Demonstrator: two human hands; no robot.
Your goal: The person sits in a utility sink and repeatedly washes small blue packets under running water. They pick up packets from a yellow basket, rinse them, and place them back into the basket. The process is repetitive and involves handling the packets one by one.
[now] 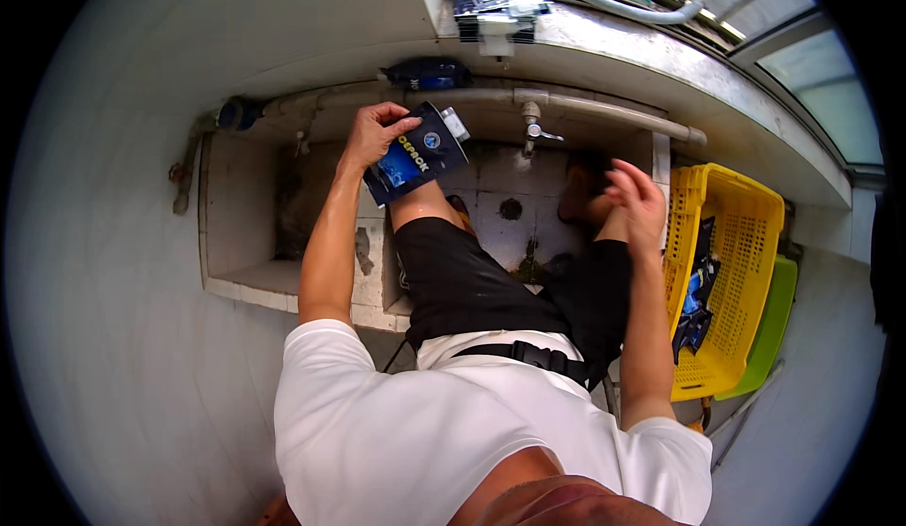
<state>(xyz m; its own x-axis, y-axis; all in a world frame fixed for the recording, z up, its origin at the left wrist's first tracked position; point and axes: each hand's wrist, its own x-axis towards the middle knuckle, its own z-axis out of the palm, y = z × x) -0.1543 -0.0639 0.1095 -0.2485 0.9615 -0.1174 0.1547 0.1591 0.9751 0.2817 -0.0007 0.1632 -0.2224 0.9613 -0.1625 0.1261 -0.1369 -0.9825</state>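
Your white shirt (pixel 453 422) fills the bottom of the frame; left of upper center, your left hand's grip (pixel 373 135) pinches a dark pouch (pixel 415 158) by its upper-left edge. Your blurred right hand (pixel 638 203), fingers loosely open, is near the yellow crate (pixel 741 285). Between them, the tiled basin (pixel 505 175) leaves open room. The pouch slants lengthwise, white spout (pixel 455 124) toward upper right.

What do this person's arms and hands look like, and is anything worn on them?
Short, plain white sleeves cover the upper arms; the forearms are bare. The left hand and right hand are ungloved, with no watch or bracelet visible. The right one is blurred, hiding finer details.
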